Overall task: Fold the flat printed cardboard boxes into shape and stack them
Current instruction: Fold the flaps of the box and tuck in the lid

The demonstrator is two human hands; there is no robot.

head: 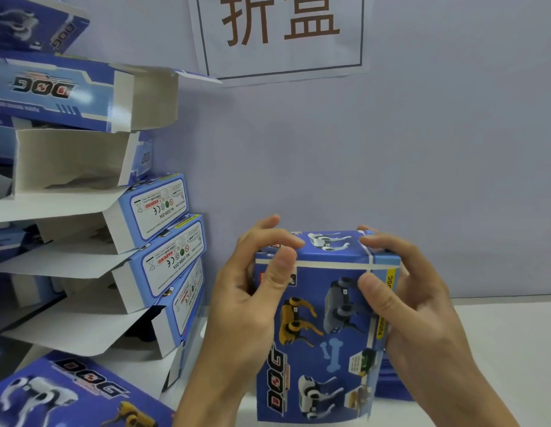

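Observation:
A blue printed cardboard box (317,343) with toy-dog pictures stands upright on the white table, low in the middle of the head view. My left hand (237,303) grips its upper left corner, thumb on the front face and fingers over the top flap. My right hand (413,303) grips the upper right corner the same way. The top flap is folded down under my fingers. To the left rises a leaning stack of folded boxes (163,232), their open ends and white flaps facing me.
A flat printed box (67,392) lies at the bottom left. More blue cardboard (391,383) shows behind the held box on the right. A pale wall with a paper sign (280,35) stands close behind. White table surface (508,334) extends to the right.

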